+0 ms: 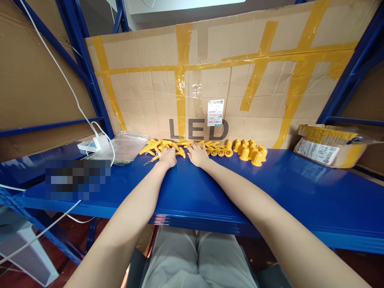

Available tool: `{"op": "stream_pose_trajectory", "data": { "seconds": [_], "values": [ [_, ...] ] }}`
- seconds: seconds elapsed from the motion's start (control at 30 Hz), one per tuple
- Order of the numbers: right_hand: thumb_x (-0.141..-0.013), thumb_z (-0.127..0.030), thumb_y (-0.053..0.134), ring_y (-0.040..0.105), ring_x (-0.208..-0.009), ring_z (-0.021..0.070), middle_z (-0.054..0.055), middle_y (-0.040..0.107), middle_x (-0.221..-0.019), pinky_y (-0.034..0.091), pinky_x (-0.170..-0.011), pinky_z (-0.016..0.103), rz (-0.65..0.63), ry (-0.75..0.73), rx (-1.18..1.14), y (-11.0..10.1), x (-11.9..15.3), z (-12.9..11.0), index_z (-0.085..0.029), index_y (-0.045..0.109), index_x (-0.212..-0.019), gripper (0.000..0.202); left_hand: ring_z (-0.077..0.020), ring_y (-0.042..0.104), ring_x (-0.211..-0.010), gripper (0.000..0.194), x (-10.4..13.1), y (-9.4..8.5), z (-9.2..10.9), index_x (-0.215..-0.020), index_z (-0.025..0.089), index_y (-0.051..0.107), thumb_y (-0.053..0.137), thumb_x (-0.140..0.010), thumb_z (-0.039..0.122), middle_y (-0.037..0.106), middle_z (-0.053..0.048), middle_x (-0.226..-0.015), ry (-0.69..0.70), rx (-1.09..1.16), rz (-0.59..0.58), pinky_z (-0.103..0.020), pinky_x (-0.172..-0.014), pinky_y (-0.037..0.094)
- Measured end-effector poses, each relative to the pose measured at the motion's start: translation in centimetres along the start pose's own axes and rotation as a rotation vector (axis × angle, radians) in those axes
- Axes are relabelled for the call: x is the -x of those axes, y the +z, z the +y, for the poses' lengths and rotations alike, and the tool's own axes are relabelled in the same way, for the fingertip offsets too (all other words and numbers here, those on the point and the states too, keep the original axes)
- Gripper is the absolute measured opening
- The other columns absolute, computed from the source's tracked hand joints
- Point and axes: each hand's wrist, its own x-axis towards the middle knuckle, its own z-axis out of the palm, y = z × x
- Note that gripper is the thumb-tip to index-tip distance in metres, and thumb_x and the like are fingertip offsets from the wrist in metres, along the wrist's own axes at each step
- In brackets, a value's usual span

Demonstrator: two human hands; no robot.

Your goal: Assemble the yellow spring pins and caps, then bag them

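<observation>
Both arms reach forward over the blue shelf (pixel 186 184). My left hand (pixel 168 157) lies on the right part of a pile of yellow plastic pieces (pixel 148 147), its fingers apart. Just to its right, my right hand (pixel 197 155) rests with spread fingers at the left end of a row of yellow pieces with round ends (pixel 221 153). No object shows clearly held in either hand. Farther right stand several yellow cup-shaped pieces (pixel 257 157), grouped upright close together.
Behind the pieces rises a taped cardboard sheet (pixel 144 100). A clear plastic bag (pixel 127 148), a white plug adapter (pixel 101 143) with cables and a blurred dark item (pixel 78 178) are at left. At right sits an open cardboard box (pixel 330 146).
</observation>
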Motion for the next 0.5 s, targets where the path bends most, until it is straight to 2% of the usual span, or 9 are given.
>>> {"op": "stream_pose_trajectory", "data": {
  "seconds": [0.1,0.2,0.37,0.5],
  "values": [
    [-0.094,-0.018,0.026,0.021,-0.142,0.0268,0.015,0.032,-0.151,0.011,-0.114,0.055,0.007,-0.019,0.010,-0.1,0.3,-0.2,-0.013,0.042,-0.140,0.049,-0.0345,0.045,-0.123,0.036,-0.2,0.5,-0.4,-0.111,0.024,0.057,0.050,-0.077,0.014,0.061,-0.013,-0.122,0.010,0.002,0.049,-0.064,-0.104,0.021],
    [-0.092,-0.012,0.025,0.021,-0.142,0.0265,0.014,0.032,-0.151,0.013,-0.114,0.055,0.000,-0.013,0.015,0.0,0.3,-0.3,-0.012,0.044,-0.138,0.050,-0.0333,0.047,-0.120,0.035,-0.4,0.7,-0.4,-0.110,0.022,0.057,0.049,-0.078,0.012,0.061,-0.014,-0.122,-0.016,0.031,0.089,-0.062,-0.103,0.025],
    [-0.089,-0.009,0.026,0.017,-0.143,0.0278,0.015,0.026,-0.154,0.011,-0.114,0.055,-0.006,-0.003,0.029,-0.4,0.6,-0.4,-0.008,0.041,-0.139,0.052,-0.0317,0.051,-0.120,0.031,-0.8,0.4,-0.8,-0.111,0.020,0.057,0.042,-0.084,0.012,0.060,-0.015,-0.124,-0.123,0.177,0.199,-0.055,-0.099,0.034],
    [-0.088,-0.010,0.028,0.019,-0.143,0.0279,0.014,0.025,-0.154,0.011,-0.114,0.054,-0.001,-0.050,0.051,-1.1,2.4,0.5,-0.008,0.038,-0.141,0.054,-0.0313,0.053,-0.119,0.032,-1.6,0.1,-1.7,-0.117,0.019,0.050,0.036,-0.088,0.014,0.058,-0.017,-0.124,-0.178,0.285,0.260,-0.053,-0.095,0.039]
  ]
}}
